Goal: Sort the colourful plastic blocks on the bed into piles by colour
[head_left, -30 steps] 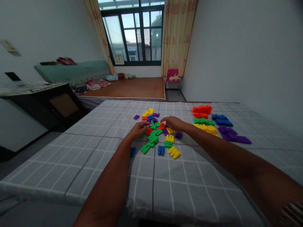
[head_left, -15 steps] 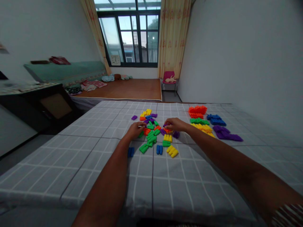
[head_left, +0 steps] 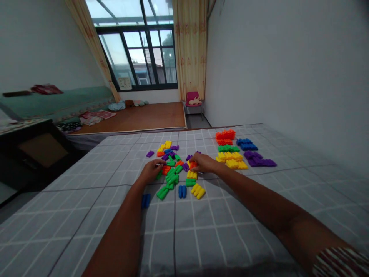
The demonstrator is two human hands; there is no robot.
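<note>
A loose heap of small ribbed plastic building blocks in several colours lies between my hands. My left hand [head_left: 152,170] is at the heap's left side, fingers bent together beside an orange block [head_left: 166,169]; whatever is between its fingertips is hidden. My right hand [head_left: 203,163] reaches in from the other side, its fingers closed on an orange block [head_left: 193,164]. Green blocks [head_left: 172,178] fill the heap's middle. Nearer me lie a yellow block [head_left: 198,191], a blue block [head_left: 182,191] and another blue block [head_left: 146,200] by my left wrist.
Beyond my right hand, blocks are grouped by colour: orange [head_left: 225,135], green [head_left: 228,148], yellow [head_left: 232,159], blue [head_left: 247,144] and purple [head_left: 258,159]. A grey checked cloth [head_left: 115,223] covers the table. Behind stand a low bed [head_left: 150,115] and a pink chair [head_left: 192,97].
The view has swung right and tipped up, so everything sits further left and lower. Both hands stay by the heap. A purple block under my right hand no longer shows.
</note>
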